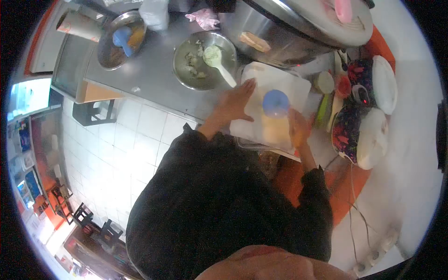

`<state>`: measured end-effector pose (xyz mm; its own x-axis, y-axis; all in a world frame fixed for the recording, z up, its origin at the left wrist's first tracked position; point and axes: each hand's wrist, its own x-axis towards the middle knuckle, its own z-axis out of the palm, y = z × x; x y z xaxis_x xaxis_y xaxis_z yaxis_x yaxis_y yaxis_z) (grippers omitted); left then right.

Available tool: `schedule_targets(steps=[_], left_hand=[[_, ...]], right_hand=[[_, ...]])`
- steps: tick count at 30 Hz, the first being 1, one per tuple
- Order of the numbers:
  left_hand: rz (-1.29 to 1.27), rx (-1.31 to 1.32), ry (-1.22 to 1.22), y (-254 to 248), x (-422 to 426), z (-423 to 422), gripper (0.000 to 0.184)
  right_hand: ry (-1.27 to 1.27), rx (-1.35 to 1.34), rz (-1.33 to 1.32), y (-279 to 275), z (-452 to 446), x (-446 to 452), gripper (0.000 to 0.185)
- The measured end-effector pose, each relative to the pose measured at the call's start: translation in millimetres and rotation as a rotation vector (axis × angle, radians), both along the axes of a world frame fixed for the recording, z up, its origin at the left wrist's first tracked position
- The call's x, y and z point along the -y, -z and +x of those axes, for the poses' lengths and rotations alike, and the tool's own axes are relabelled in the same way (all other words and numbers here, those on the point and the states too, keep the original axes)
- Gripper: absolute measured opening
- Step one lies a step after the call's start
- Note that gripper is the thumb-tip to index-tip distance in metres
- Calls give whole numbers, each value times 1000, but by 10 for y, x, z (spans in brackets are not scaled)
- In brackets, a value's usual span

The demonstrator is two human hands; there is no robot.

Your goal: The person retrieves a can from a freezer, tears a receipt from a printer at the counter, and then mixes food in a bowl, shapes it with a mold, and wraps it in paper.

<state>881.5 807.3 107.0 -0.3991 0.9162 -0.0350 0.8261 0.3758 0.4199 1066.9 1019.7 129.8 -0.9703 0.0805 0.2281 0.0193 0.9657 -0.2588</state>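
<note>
My left hand point(236, 101) lies flat with its fingers spread on the left side of the white paper sheets point(261, 74). On the paper sits a small blue round bowl point(275, 103), with a pale yellowish patch just below it. My right hand point(299, 129) is at the bowl's lower right edge, its fingers curled against the rim. What is inside or under the bowl is too blurred to tell. Left of the paper, a metal bowl point(182, 70) holds a white rice paddle point(226, 74) and whitish bits of food.
A large metal pot point(289, 49) with a lid stands behind the paper. At the far left, another metal bowl point(106, 58) contains a blue scoop point(122, 38). Jars point(323, 82) and dark floral containers point(347, 135) crowd the right side. A pink plastic bag point(203, 18) lies at the back.
</note>
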Motion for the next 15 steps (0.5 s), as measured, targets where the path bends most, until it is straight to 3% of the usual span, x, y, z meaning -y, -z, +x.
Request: schedule_targets(steps=[5,8,9,11,12,13,14,15], left_hand=[[59,55,-9,-14,36,-8,120],[-90,109,-44,-17,46,-33,119],[27,128,-40,41,74,-40,112],[142,151,0,249,95,-57,106],[148,329,-44,391,85,-80,96],[131,355,-76,612,120,-44,85],[115,381,-110,857,153,-2,75],[102,318,-109,901,219,3,70]], right_hand=[[51,6,70,-298,-164,232,46],[175,-77,38,-587,-362,464,45],[253,-153,23,-685,-465,576,45],[348,-197,-430,-774,-873,851,46],[249,-259,-455,-636,-1080,944,49],[292,-2,-442,-902,-1370,1186,50],[116,-221,-423,-576,-1631,1269,51],[71,-85,-394,-524,-1853,1404,54]])
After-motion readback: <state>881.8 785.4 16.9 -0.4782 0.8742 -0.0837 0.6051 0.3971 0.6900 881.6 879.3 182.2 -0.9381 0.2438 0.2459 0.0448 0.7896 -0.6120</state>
